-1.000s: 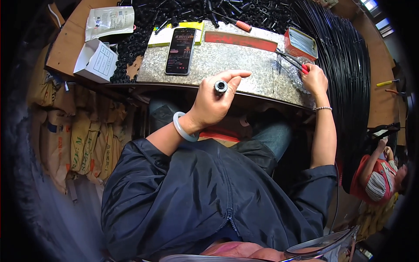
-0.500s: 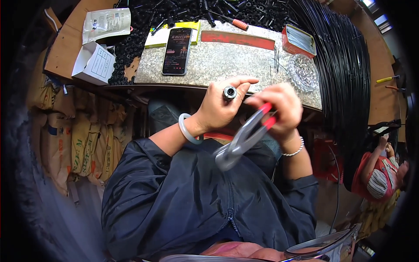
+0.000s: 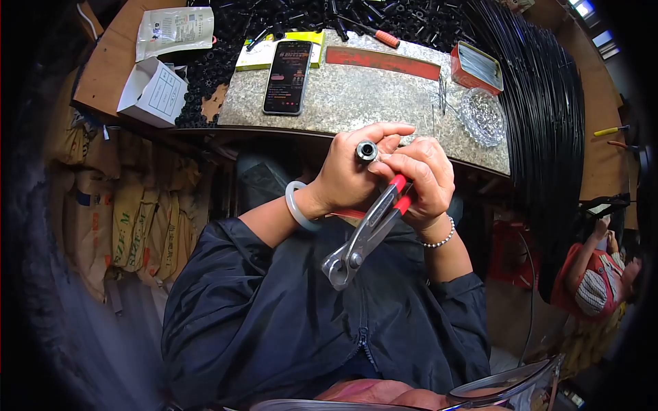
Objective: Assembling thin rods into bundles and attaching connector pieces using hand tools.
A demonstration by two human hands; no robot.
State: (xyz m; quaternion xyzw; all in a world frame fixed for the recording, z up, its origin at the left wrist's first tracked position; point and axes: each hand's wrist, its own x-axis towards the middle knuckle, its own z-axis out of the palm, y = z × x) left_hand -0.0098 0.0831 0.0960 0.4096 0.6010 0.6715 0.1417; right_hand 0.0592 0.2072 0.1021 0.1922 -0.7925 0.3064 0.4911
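My left hand (image 3: 348,168) is closed around a small dark tube (image 3: 366,151), whose round metal-ringed end faces up. Against it, fingertips close to the tube, is my right hand (image 3: 426,179). That hand also grips a pair of steel pliers (image 3: 363,240) by the red handles, with the head hanging down and left over my dark jacket. Whether the right fingertips pinch anything small beside the tube is hidden. Both hands are just off the front edge of the speckled worktop (image 3: 343,103).
On the worktop lie a phone (image 3: 286,79), a red strip (image 3: 384,64), a red tin (image 3: 476,68) and a glass dish (image 3: 483,116). Black parts (image 3: 240,20) heap behind, near a screwdriver (image 3: 386,38). Black rods (image 3: 541,103) bundle at right. Another person (image 3: 593,274) sits far right.
My right hand has come left and in against my left hand, bringing the pliers left and slightly down. The left hand still holds the tube.
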